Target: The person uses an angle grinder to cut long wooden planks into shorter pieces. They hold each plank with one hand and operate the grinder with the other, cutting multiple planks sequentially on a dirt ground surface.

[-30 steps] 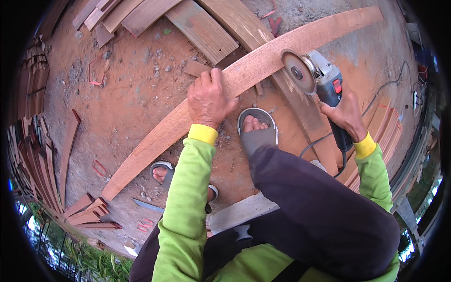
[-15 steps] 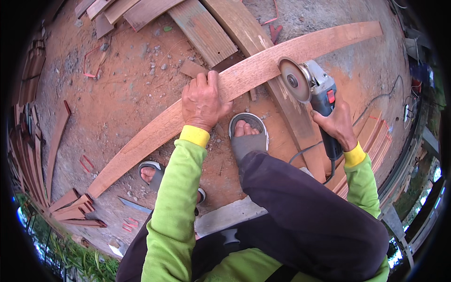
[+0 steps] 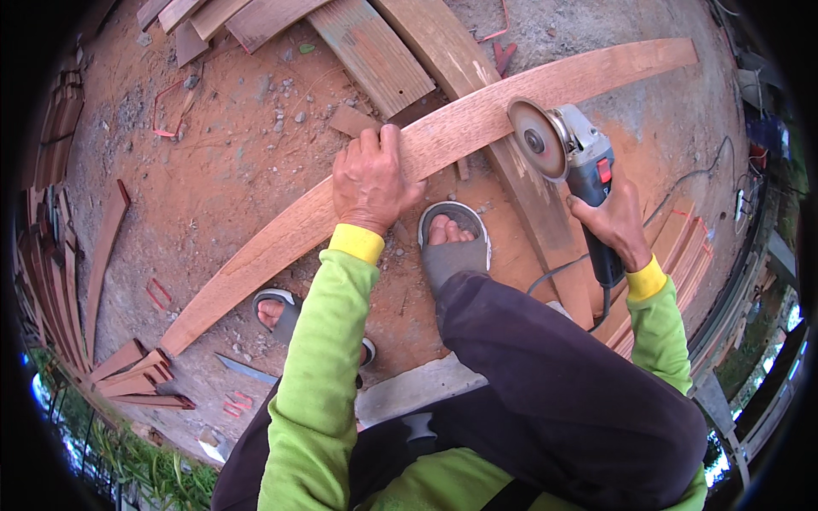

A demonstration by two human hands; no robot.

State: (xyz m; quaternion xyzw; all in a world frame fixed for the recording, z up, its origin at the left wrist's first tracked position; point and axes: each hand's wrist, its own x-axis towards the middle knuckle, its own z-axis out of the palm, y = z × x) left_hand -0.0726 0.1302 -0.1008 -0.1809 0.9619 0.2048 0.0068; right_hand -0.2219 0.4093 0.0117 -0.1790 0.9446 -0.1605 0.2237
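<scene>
A long reddish wooden plank (image 3: 464, 124) runs slantwise from the lower left to the upper right, resting across a thicker timber beam (image 3: 532, 183). My left hand (image 3: 371, 180) is closed around the plank near its middle, fingers over the far edge and thumb along the near one. My right hand (image 3: 615, 223) grips an angle grinder (image 3: 588, 175) by its dark body, which has a red switch. The grinder's round disc (image 3: 538, 140) sits at the plank's near edge, right of my left hand; whether it touches the wood I cannot tell.
Wide boards (image 3: 375, 60) lie beyond the plank. Stacked strips (image 3: 677, 255) are at the right, and more wood pieces (image 3: 60, 272) line the left. The grinder's cord (image 3: 554, 271) trails over the ground. My sandalled foot (image 3: 454, 243) stands close to the plank.
Almost nothing differs. The whole view has shifted by a few pixels; both hands keep their hold, and the grinder stays beside the plank's near edge.
</scene>
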